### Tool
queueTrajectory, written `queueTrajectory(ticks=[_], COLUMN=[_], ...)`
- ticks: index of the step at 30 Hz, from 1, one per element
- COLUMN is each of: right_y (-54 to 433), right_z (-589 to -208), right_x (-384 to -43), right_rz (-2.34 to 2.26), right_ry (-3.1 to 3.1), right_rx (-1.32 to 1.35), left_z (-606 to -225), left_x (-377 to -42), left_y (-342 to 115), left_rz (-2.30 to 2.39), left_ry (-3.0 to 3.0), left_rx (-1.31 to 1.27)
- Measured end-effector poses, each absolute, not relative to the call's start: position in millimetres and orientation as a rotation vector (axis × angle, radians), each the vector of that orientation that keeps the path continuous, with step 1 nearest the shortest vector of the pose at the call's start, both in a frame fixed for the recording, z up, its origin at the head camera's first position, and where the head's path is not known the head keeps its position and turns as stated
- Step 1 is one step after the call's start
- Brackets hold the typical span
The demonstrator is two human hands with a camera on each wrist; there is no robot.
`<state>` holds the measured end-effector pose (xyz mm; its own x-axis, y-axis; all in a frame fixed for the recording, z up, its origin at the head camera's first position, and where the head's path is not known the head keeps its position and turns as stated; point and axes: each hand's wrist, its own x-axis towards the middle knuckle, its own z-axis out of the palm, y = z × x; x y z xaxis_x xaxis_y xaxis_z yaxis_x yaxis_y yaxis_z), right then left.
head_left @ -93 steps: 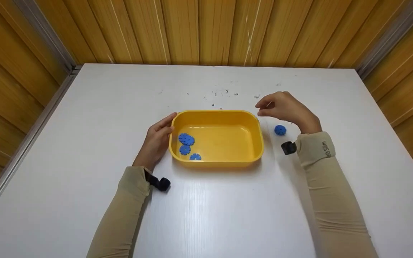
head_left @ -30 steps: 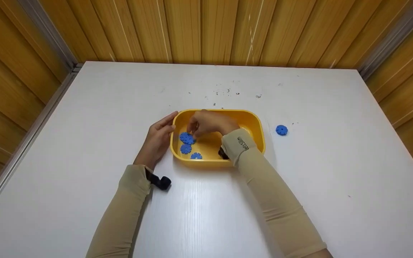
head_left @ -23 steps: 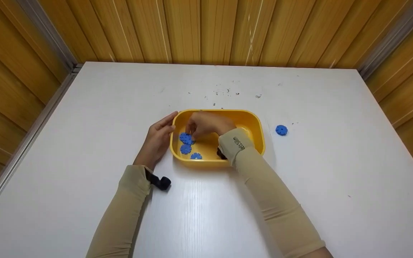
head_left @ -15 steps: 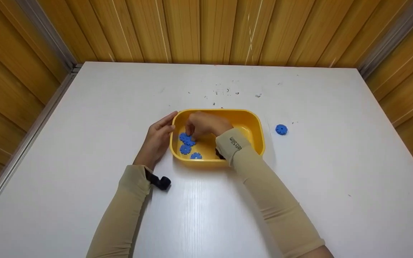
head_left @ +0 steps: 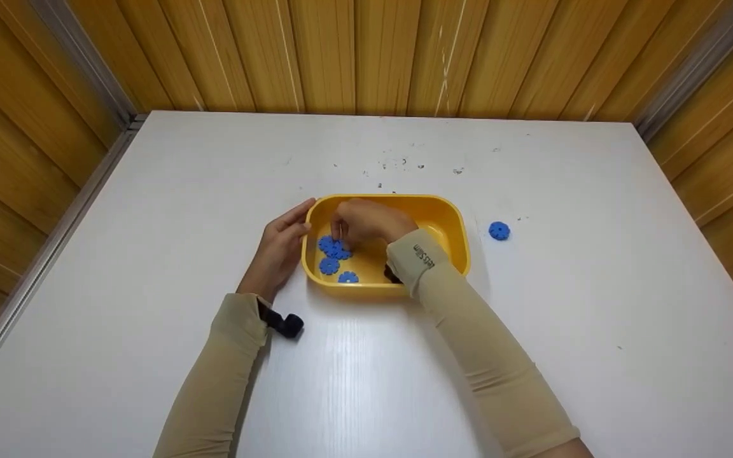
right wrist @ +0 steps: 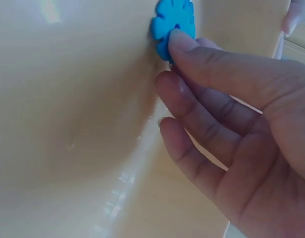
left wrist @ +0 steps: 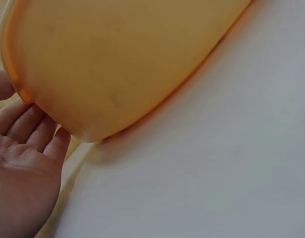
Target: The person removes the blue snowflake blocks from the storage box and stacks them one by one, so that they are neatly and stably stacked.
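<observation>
A yellow plastic tub [head_left: 366, 290] stands mid-table. My left hand [head_left: 275, 249] grips its left end, thumb at the rim and fingers against the outer wall; the left wrist view shows these fingers [left wrist: 26, 121] along the wall. Inside the tub, my right hand [head_left: 366, 221] reaches to the left. Close up in the right wrist view, its thumb and index finger pinch a blue notched interlocking disc [right wrist: 164, 20], the other fingers bent below. In the head view this disc overlaps other blue discs [head_left: 326, 243]. Two more, a near disc [head_left: 329, 266] and a partly hidden one [head_left: 348, 277], lie towards the front wall.
One loose blue disc [head_left: 499, 231] lies on the white table [head_left: 595, 286] to the right of the tub. Small dark marks dot the tabletop behind it. Wood-patterned panels [head_left: 385, 57] stand along the back and sides.
Since about three seconds ago, my right hand has moved left from beside the tub into it. Over the last second it stays at the overlapping discs, which shift slightly. The left hand keeps its place.
</observation>
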<state>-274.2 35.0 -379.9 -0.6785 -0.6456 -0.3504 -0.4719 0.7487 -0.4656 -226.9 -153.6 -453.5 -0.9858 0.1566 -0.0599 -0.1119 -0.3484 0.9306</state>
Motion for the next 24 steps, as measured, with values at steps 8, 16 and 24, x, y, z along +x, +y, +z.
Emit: queueTrajectory(ticks=[8, 16, 24], right_y=[43, 53, 64], right_z=[-377, -372, -360], right_x=[-275, -275, -275], right_rz=[-0.502, -0.519, -0.522], right_ry=[2.429, 2.404, 2.417], right_rx=[-0.871, -0.888, -0.883], left_z=[-455, -455, -454], left_x=[-228, -228, -229], left_y=[-154, -154, -153], left_rz=[2.434, 2.431, 2.445], left_ry=[1.717, 1.717, 1.693], left_rx=[0.044, 0.027, 0.013])
